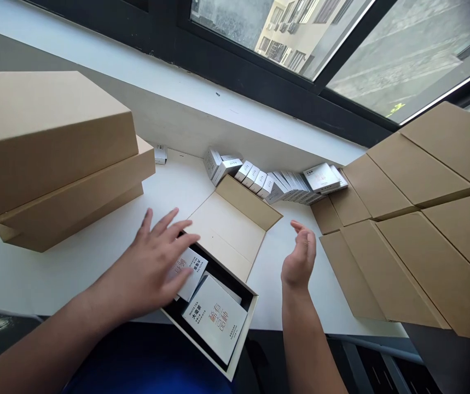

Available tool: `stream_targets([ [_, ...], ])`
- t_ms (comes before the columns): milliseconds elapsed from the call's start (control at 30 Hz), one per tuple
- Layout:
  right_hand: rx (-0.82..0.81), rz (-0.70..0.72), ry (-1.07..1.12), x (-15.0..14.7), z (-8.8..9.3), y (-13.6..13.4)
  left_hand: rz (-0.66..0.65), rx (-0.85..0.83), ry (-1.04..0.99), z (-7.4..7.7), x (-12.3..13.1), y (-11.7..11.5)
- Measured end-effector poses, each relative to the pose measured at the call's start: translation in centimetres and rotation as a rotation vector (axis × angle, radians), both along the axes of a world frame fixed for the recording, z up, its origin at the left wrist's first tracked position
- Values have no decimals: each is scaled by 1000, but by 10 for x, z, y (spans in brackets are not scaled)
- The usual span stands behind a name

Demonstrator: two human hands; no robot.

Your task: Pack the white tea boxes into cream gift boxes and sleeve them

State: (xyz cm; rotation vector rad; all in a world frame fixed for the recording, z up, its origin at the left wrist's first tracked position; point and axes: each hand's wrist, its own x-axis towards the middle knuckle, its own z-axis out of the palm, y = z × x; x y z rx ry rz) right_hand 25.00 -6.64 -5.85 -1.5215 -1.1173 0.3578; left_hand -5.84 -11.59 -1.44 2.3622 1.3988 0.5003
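An open cream gift box (235,368) with a black inside stands tilted across the front table edge, its hinged lid (228,230) folded back. Inside lie small white tea boxes, one (216,317) at the near end and another (193,271) partly covered by my left hand. That left hand (161,260) is spread over the gift box's left end; whether it touches the tea box I cannot tell. To the right of the lid, my right hand (299,254) is raised above the table, fingers loosely bent and nothing visible in it.
Brown cartons (54,148) are stacked on the left of the white table (296,306). More cartons (419,219) form a wall at the right. Small white tea boxes (288,186) line the wall below the window (292,33); a single one (160,155) stands farther left.
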Motion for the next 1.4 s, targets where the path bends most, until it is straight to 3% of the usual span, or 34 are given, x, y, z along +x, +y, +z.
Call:
stream_targets([
  [133, 43, -175, 73, 22, -32, 20, -114, -20, 50, -1, 22, -8],
  [333, -8, -152, 173, 38, -63, 33, -128, -67, 94, -2, 27, 1],
  [667, -36, -53, 200, 35, -67, 33, -209, -93, 113, -7, 25, 6],
  [1000, -99, -16, 176, 35, -66, 30, -74, 17, 230, -13, 43, 8],
  [1400, -151, 47, 145, 30, -60, 26, -75, -25, 149, -19, 46, 8],
])
